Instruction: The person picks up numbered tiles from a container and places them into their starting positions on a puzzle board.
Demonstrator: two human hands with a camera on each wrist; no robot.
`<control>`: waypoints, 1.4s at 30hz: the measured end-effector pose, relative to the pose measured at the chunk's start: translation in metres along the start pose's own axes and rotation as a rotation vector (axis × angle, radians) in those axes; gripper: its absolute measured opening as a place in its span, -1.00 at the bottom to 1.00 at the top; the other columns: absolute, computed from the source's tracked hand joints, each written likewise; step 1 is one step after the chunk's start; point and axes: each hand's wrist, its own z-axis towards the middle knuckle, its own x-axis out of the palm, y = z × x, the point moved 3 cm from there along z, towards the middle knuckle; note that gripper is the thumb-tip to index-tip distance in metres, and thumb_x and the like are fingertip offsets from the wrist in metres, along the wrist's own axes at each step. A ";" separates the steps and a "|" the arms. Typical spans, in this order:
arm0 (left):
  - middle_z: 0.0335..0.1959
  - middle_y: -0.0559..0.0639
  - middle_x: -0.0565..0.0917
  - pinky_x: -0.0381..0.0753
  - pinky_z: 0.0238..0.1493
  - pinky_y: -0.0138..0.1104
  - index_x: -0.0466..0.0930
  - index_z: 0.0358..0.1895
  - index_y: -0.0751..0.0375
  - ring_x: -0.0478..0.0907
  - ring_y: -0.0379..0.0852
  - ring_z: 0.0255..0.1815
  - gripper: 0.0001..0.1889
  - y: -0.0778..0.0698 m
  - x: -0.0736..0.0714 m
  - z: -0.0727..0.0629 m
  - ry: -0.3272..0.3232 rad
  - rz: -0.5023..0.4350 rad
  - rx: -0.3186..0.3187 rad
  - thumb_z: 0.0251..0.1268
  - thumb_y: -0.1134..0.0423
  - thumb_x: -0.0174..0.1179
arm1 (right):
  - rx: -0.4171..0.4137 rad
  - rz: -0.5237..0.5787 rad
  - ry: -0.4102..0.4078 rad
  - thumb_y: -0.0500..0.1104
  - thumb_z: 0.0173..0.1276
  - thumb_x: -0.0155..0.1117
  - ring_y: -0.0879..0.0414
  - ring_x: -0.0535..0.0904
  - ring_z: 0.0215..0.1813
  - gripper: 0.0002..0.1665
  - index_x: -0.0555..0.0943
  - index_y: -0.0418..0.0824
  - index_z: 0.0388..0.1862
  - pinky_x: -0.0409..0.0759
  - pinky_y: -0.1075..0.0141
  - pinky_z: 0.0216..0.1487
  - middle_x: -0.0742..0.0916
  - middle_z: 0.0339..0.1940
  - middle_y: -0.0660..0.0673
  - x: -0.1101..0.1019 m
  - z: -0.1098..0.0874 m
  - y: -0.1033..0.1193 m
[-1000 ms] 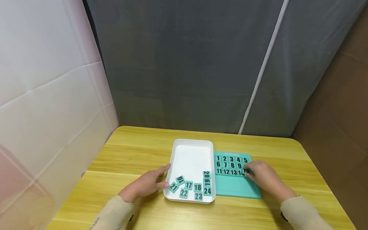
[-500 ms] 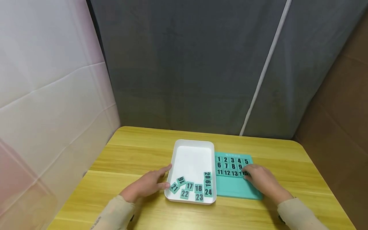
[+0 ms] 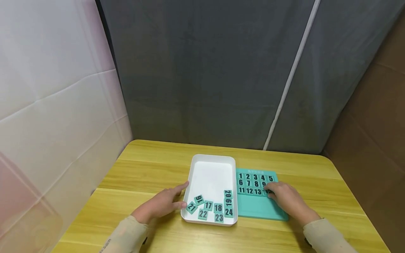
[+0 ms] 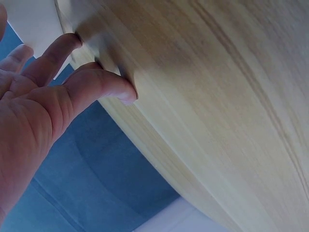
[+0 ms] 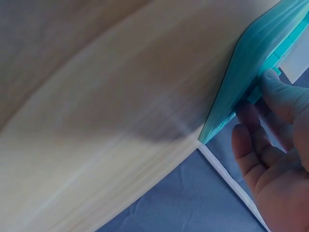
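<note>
Under everything you have one wooden table [image 3: 152, 167], its near edge cut off below the head view. One white tray [image 3: 211, 175] stands on it, and one teal board [image 3: 259, 208] lies just beside the tray's right wall. Your two hands flank the tray. Your left hand [image 3: 161, 203] comes from its left, fingers loosely extended, forefinger and thumb at its left rim; the left wrist view shows fingertips bent down toward the wood. Your right hand [image 3: 289, 201] is right of the tray, over the board's edge, fingers bent toward the thumb at the tiles; whether they pinch one cannot be told. Nine loose tiles [image 3: 208, 205], 16 to 24, lie in the tray's near half, turned various ways. Right of the tray, eleven board tiles [image 3: 248, 183] read plainly, 1–8 and 11–13; your fingers partly or wholly hide the rest.
</note>
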 end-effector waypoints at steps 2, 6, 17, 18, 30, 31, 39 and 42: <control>0.53 0.43 0.48 0.29 0.58 0.33 0.22 0.71 0.03 0.35 0.45 0.61 -0.17 -0.001 0.000 0.001 0.001 -0.001 -0.004 0.48 0.03 0.37 | 0.001 0.009 -0.006 -0.29 0.34 0.54 -0.09 0.79 0.08 -0.75 0.80 -0.12 -0.02 0.76 -0.06 0.15 0.87 -0.01 -0.07 0.000 0.000 0.000; 0.52 0.43 0.48 0.27 0.59 0.34 0.23 0.71 0.02 0.34 0.45 0.61 -0.17 -0.001 0.000 0.002 0.002 -0.001 -0.010 0.47 0.02 0.37 | -0.002 0.044 -0.019 -0.30 0.33 0.54 -0.11 0.81 0.08 -0.73 0.81 -0.10 -0.02 0.77 -0.06 0.13 0.87 -0.01 -0.07 -0.001 -0.001 -0.003; 0.50 0.50 0.48 0.33 0.58 0.28 0.21 0.71 0.11 0.40 0.43 0.57 -0.17 -0.005 -0.002 0.000 0.016 -0.003 0.042 0.48 0.03 0.36 | -0.055 0.023 -0.036 -0.30 0.30 0.57 -0.08 0.80 0.07 -0.71 0.84 -0.05 -0.02 0.77 -0.04 0.14 0.89 -0.03 -0.04 0.000 0.000 0.005; 0.49 0.50 0.48 0.33 0.58 0.29 0.21 0.71 0.12 0.41 0.44 0.57 -0.16 -0.005 -0.002 0.000 0.016 -0.005 0.044 0.48 0.03 0.36 | -0.051 0.024 -0.037 -0.30 0.30 0.57 -0.08 0.80 0.07 -0.70 0.84 -0.06 -0.01 0.77 -0.04 0.14 0.89 -0.03 -0.05 0.001 0.000 0.005; 0.51 0.47 0.48 0.26 0.60 0.32 0.21 0.71 0.06 0.37 0.44 0.60 -0.17 -0.003 0.000 0.002 0.022 0.000 0.015 0.49 0.03 0.35 | 0.034 0.130 -0.017 -0.32 0.36 0.51 -0.18 0.79 0.16 -0.73 0.81 -0.14 0.02 0.75 -0.09 0.20 0.87 0.03 -0.14 0.003 -0.004 -0.007; 0.51 0.47 0.49 0.26 0.60 0.32 0.20 0.72 0.06 0.37 0.43 0.59 -0.17 -0.003 0.000 0.003 0.023 0.000 0.015 0.49 0.03 0.35 | 0.039 0.133 -0.017 -0.33 0.35 0.51 -0.18 0.79 0.16 -0.73 0.80 -0.15 0.02 0.75 -0.09 0.20 0.87 0.03 -0.14 0.003 -0.005 -0.008; 0.51 0.47 0.47 0.26 0.60 0.32 0.20 0.72 0.08 0.37 0.45 0.59 -0.18 -0.003 -0.002 0.002 0.020 0.004 0.014 0.51 0.04 0.34 | 0.054 0.133 0.010 -0.37 0.36 0.49 -0.17 0.79 0.16 -0.74 0.80 -0.18 0.00 0.75 -0.09 0.19 0.86 0.03 -0.16 -0.002 -0.004 -0.011; 0.53 0.48 0.44 0.29 0.59 0.30 0.19 0.71 0.12 0.37 0.46 0.59 -0.17 -0.001 -0.004 -0.003 0.011 0.000 0.029 0.50 0.03 0.34 | 0.059 0.126 0.026 -0.36 0.38 0.48 -0.16 0.78 0.18 -0.73 0.79 -0.20 0.04 0.74 -0.08 0.21 0.86 0.06 -0.15 -0.001 0.001 -0.010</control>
